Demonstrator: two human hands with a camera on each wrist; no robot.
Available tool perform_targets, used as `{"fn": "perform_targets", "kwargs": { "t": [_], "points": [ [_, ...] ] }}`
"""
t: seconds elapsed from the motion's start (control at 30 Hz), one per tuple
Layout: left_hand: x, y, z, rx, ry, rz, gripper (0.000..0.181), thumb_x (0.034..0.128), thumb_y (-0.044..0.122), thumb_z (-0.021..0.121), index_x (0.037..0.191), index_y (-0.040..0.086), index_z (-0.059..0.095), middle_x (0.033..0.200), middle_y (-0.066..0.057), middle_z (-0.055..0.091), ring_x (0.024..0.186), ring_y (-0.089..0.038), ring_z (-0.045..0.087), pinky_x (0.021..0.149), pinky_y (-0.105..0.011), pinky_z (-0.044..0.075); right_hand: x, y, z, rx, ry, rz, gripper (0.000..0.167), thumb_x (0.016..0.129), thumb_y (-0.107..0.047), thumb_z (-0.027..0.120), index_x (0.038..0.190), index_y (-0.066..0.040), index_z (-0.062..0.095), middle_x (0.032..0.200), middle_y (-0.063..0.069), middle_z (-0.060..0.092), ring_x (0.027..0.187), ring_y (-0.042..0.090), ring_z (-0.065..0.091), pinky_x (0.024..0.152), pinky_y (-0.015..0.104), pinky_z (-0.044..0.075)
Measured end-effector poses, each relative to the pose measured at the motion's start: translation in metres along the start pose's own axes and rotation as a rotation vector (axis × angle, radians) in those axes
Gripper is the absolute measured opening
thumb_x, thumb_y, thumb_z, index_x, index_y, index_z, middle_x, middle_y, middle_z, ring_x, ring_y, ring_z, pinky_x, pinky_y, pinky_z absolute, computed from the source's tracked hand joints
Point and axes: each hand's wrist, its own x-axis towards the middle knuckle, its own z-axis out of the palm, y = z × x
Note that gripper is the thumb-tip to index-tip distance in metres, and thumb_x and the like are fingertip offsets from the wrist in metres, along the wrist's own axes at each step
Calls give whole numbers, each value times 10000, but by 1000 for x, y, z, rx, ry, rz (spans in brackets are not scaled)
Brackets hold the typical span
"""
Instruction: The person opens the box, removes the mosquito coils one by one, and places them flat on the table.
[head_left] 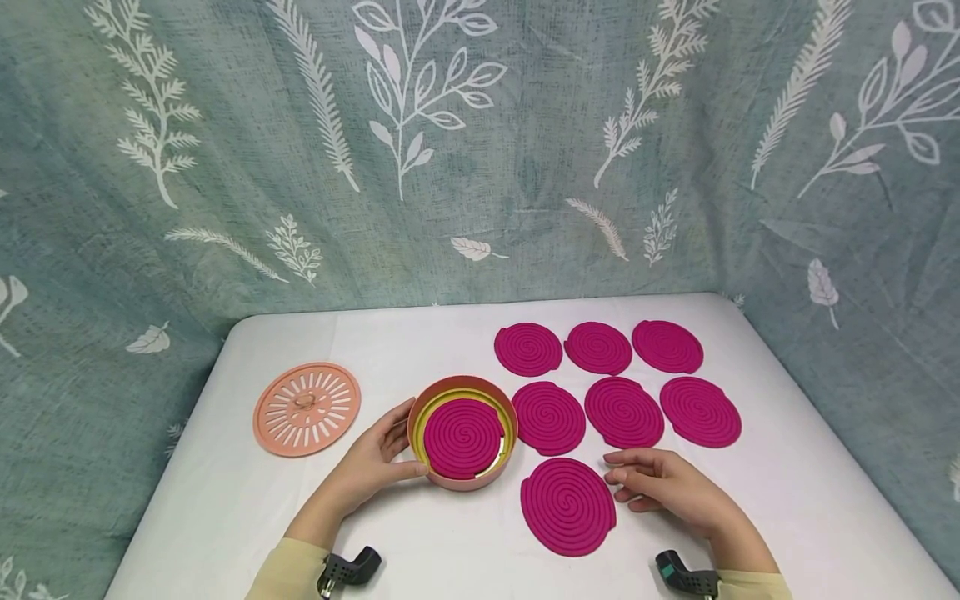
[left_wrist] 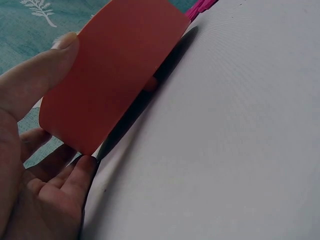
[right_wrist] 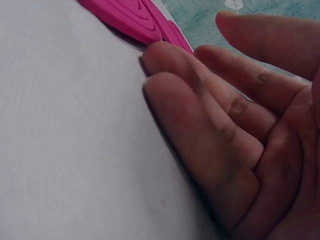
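Observation:
A round orange holder [head_left: 459, 485] with a yellow inside stands at the middle of the table, and a magenta mosquito coil [head_left: 463, 437] lies in it. My left hand [head_left: 367, 467] holds the holder by its left side, thumb at the front and fingers behind. In the left wrist view the holder's wall [left_wrist: 115, 70] sits between thumb and fingers, its lower edge seen just over the cloth. My right hand [head_left: 663, 487] hovers low over the table with loosely bent fingers and nothing in them. Just left of its fingertips lies another mosquito coil [head_left: 567, 507].
An orange slotted lid [head_left: 306, 409] with a small knob lies at the left. Several more mosquito coils [head_left: 625, 412] are laid flat in two rows at the back right. White cloth [head_left: 405, 550] covers the table; a patterned curtain [head_left: 525, 242] hangs around its far sides.

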Motion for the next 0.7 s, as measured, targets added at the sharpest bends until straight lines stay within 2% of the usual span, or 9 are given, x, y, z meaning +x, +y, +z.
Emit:
{"fn": "perform_targets", "kwargs": {
  "t": [0.7],
  "points": [
    [1, -2, -1, -9, -4, -1, 1011, 692, 175, 924, 1521, 266, 353, 1514, 10, 403, 1384, -150, 391, 1078, -182, 394, 1, 2, 1, 30, 25, 7, 568, 975, -219, 643, 1423, 71, 449, 1164, 194, 666, 976, 331, 660, 795, 394, 626]
  ]
}}
